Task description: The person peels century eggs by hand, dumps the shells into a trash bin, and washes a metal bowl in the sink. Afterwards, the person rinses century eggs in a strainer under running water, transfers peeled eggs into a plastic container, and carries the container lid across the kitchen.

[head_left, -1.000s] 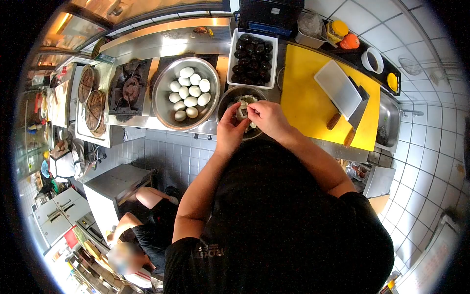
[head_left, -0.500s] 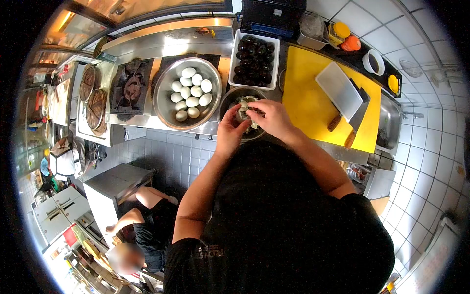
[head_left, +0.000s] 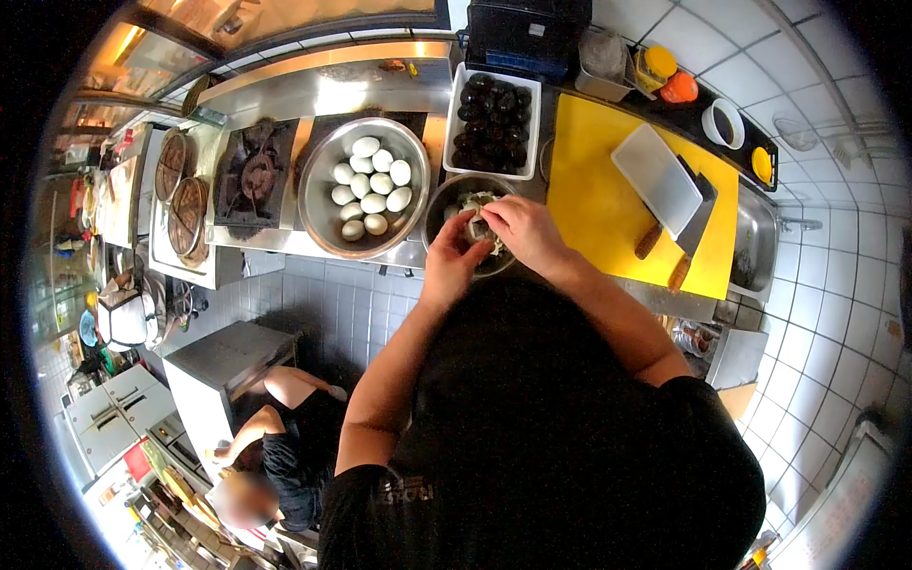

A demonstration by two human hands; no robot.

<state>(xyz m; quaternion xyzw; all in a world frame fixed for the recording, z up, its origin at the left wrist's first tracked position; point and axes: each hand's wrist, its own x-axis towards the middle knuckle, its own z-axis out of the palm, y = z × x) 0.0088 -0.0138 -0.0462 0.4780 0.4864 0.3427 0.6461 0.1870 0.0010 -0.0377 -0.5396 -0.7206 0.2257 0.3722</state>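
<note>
Over a smaller metal bowl [head_left: 437, 201] holding pale shell pieces, my two hands meet around one egg [head_left: 478, 229]. My left hand [head_left: 452, 263] grips the egg from the left with thumb and fingers. From the right, the fingertips of my right hand [head_left: 524, 228] pinch at its shell; what lies between those tips is too small to make out. Left of this bowl stands a wide steel bowl [head_left: 316, 214] with several whole pale eggs [head_left: 373, 202]. Behind it, a white tray [head_left: 536, 123] holds dark, shiny peeled eggs [head_left: 491, 116].
To the right lies a yellow cutting board [head_left: 589, 180] bearing a white plastic lid or tray [head_left: 655, 176] and knives with wooden handles [head_left: 649, 241]. A sink [head_left: 757, 242] is beyond it. A stove burner [head_left: 256, 176] is at left. Another person [head_left: 294, 456] sits lower left.
My hands stay over the small bowl, with the fingers shifted slightly on the egg. The view has tilted a little. The seated person's arm has moved slightly.
</note>
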